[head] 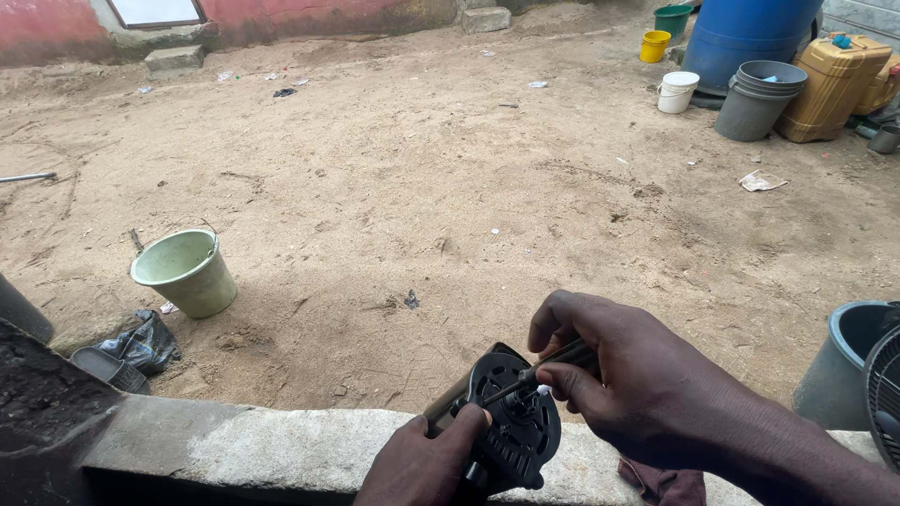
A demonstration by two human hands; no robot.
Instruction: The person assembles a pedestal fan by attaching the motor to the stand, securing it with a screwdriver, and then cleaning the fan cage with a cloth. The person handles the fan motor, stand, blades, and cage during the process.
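My left hand (422, 464) grips a black round motor housing (511, 426) with vented slots, held over a low concrete ledge (272, 445) at the bottom of the view. My right hand (623, 379) holds a thin dark screwdriver (534, 372) whose tip points into the centre of the housing, near a small white part. The lower side of the housing is hidden behind my left hand.
Sandy ground spreads beyond the ledge. A pale green bucket (185, 272) stands at left beside a black bag (141, 345). A blue barrel (750, 33), grey stacked tubs (759, 98), white bucket (677, 91) and yellow jerrycan (830, 84) are far right. A grey bin (844, 361) and fan grille (883, 394) are at right.
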